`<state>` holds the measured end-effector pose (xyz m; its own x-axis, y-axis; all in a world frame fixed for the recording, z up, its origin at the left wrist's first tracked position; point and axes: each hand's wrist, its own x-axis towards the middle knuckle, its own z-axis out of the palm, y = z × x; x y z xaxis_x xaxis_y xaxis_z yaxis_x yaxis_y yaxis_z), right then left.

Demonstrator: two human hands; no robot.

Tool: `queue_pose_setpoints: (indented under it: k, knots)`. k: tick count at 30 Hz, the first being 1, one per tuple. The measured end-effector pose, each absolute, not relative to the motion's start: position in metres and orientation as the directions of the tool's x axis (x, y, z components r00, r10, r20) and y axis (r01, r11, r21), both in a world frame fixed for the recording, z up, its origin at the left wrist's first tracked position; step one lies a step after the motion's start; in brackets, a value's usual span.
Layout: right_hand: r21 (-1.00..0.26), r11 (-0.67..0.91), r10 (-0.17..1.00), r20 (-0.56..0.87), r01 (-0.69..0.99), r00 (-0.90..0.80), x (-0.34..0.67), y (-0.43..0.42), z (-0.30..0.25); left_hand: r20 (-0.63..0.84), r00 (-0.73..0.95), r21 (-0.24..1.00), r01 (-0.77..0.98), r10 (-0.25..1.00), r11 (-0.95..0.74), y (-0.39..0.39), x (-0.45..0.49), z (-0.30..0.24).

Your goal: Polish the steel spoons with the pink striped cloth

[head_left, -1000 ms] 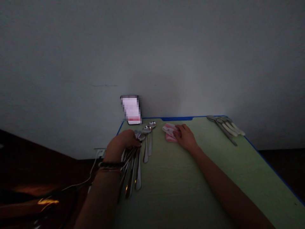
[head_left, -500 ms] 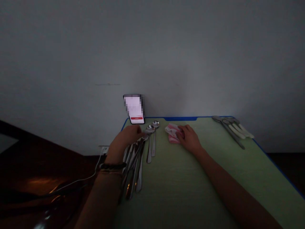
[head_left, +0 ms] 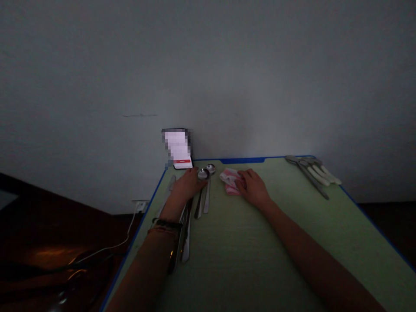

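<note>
My left hand point(head_left: 186, 187) lies over the bowls of a bunch of steel spoons point(head_left: 183, 236) on the left side of the green table point(head_left: 247, 251), fingers curled down onto them. Two more spoons point(head_left: 206, 186) lie just right of its fingertips. My right hand point(head_left: 252, 187) rests palm down on a pink and white cloth point(head_left: 228, 180) near the far edge, fingers pressed on it. Whether the left hand grips a spoon is hard to see in the dim light.
A phone with a lit screen point(head_left: 177, 148) leans against the wall at the table's far left corner. Several pieces of cutlery with pale handles point(head_left: 312, 173) lie at the far right. A white cable point(head_left: 107, 248) hangs off to the left.
My left hand has slid forward and right along the spoons, from their necks to over the bowls. My right hand stays on the cloth. The view has shifted slightly.
</note>
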<state>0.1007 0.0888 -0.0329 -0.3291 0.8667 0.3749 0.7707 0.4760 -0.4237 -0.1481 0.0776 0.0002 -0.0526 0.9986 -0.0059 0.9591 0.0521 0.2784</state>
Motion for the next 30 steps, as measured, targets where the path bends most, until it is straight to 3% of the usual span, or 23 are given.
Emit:
queue_pose_setpoints:
  k: [11,22,27,30]
  knots:
    - [-0.413,0.481,0.863,0.377,0.773,-0.336,0.101,0.091,-0.035,0.043,0.022,0.388,0.921,0.999,-0.037,0.086,-0.142,-0.007]
    - [-0.424,0.477,0.868,0.364,0.77,-0.338,0.102,0.09,-0.034,-0.01,-0.094,0.513,0.854,0.996,0.086,0.083,-0.142,0.01]
    - [-0.475,0.459,0.872,0.403,0.751,-0.278,0.098,0.086,-0.03,-0.009,-0.08,0.613,0.787,0.997,0.069,0.077,-0.132,0.031]
    - [-0.432,0.49,0.85,0.429,0.757,-0.306,0.094,0.084,-0.03,-0.036,-0.056,0.763,0.643,0.998,0.064,0.072,-0.122,0.044]
